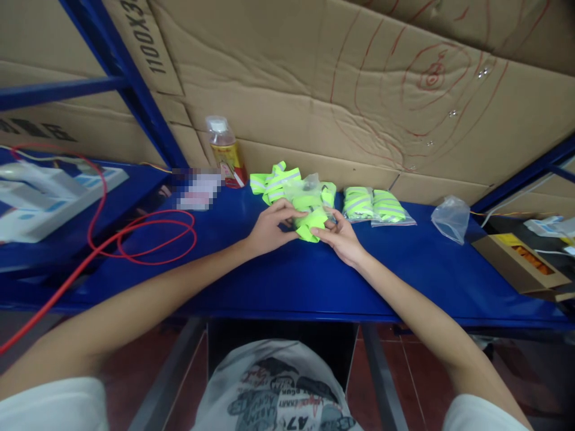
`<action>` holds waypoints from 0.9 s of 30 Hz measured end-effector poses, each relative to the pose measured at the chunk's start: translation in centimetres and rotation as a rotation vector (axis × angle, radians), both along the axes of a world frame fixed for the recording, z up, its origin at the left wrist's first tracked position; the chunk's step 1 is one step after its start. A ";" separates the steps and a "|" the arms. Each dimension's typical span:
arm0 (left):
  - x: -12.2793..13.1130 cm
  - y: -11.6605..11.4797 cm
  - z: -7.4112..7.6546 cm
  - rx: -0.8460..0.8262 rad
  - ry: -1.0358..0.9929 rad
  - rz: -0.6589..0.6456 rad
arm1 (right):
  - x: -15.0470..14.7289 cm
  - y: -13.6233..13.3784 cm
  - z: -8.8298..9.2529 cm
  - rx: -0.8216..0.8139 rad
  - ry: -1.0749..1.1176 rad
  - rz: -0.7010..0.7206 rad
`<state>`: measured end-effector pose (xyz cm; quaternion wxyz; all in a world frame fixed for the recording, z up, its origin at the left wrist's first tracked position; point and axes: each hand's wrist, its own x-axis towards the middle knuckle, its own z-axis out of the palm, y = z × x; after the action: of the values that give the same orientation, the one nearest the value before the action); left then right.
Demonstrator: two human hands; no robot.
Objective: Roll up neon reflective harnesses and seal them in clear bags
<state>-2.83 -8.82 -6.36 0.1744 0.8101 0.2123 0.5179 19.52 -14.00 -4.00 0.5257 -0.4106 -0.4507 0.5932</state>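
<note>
Over the blue table, both my hands meet at a neon yellow reflective strap point(311, 226), bunched up at a clear plastic bag point(303, 190). My left hand point(275, 226) pinches from the left, its fingers at the edge of the bag and strap. On the other side, my right hand point(345, 240) presses its thumb on the strap, with its fingers curled behind. Whether the strap is partly inside the bag cannot be made out. Just beyond my hands lie loose reflective straps point(275, 181), neon yellow with silver stripes.
Packed bags of straps point(358, 202) lie to the right on the blue table point(278, 287), near a crumpled clear bag point(451, 218) and an open cardboard box point(523, 263). A bottle point(227, 154) stands at the back. Left are a red hose point(155, 261) and a white device point(58, 197).
</note>
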 end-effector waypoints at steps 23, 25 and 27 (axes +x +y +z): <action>0.4 -0.7 1.4 -0.018 -0.194 0.108 | -0.5 -2.3 1.3 0.276 -0.172 -0.008; 0.4 -0.6 1.4 -0.036 -0.215 0.108 | -0.3 -2.4 0.9 0.325 -0.233 0.020; 0.5 -0.6 1.3 -0.052 -0.214 0.095 | 0.0 -2.4 0.6 0.393 -0.343 0.011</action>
<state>-2.37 -9.40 -5.03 0.1925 0.7344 0.2441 0.6033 19.53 -16.43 -3.41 0.5080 -0.3927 -0.6421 0.4188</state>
